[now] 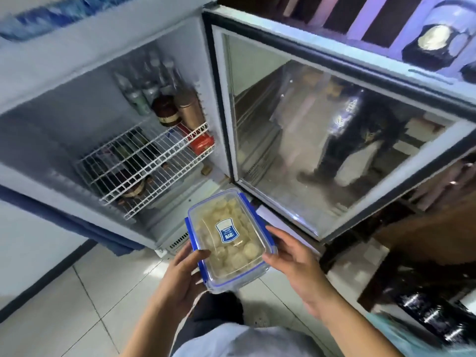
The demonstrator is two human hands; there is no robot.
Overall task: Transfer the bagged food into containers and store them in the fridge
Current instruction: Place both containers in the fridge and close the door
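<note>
Clear plastic container (229,238) w/ blue clip lid, lid on and shut, is held up in the air by both hands, right in front of the open fridge (77,81) and above the tiled floor (77,305). It's not inside the fridge; it hangs just out from the bottom front edge, near the foot of the door. It's packed w/ pale round food pieces (242,256), and there's a blue-and-white sticker (227,231) on the lid, text too small to read.

The left hand (184,276) grips the near-left corner, thumb curled over the lid's edge, fingers tucked under the base. The right hand (293,261) grips the right long side, digits bent against the rim & wall. Both arms are bare.

Inside the fridge, a white wire shelf (144,166) sits mid-height, w/ dark bottles lying under it. On the level behind it stand several bottles (164,109), some clear, one dark w/ a label, plus a tan cylinder. A red carton (201,144) lies at the shelf's right end. A vent grille (177,242) shows at the base.

The glass door (334,140) is swung wide to the right, dark frame round it, w/ a dim shape of a standing figure in the pane. Whole view is a bit blurred.
</note>
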